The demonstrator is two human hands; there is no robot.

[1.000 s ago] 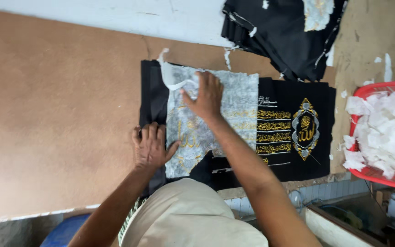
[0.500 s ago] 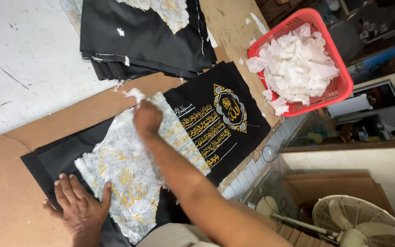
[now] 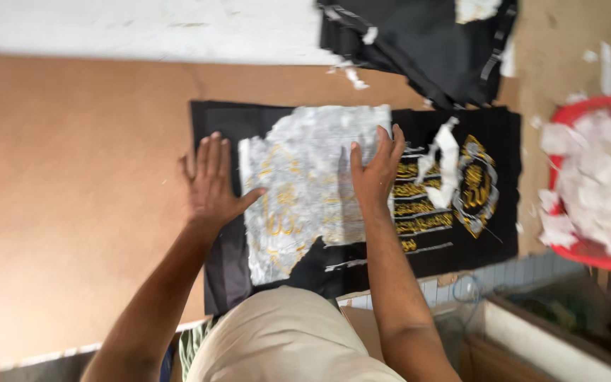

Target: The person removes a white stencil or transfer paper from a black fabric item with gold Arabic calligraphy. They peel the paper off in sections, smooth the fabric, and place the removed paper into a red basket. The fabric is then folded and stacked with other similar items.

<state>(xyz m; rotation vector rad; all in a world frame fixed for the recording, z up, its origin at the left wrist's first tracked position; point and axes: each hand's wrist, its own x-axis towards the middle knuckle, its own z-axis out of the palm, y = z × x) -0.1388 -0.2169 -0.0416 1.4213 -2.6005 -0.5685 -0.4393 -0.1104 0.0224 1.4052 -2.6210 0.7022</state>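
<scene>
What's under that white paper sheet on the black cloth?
Under the white paper sheet lies the black cloth; gold embroidery shows faintly through it and plainly to its right. The left hand and right hand press there. The covered embroidery cannot be made out.

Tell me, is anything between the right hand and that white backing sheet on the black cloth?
Nothing visible. The right hand lies directly on the sheet's right edge, and the left hand presses flat on the cloth beside it.
</scene>
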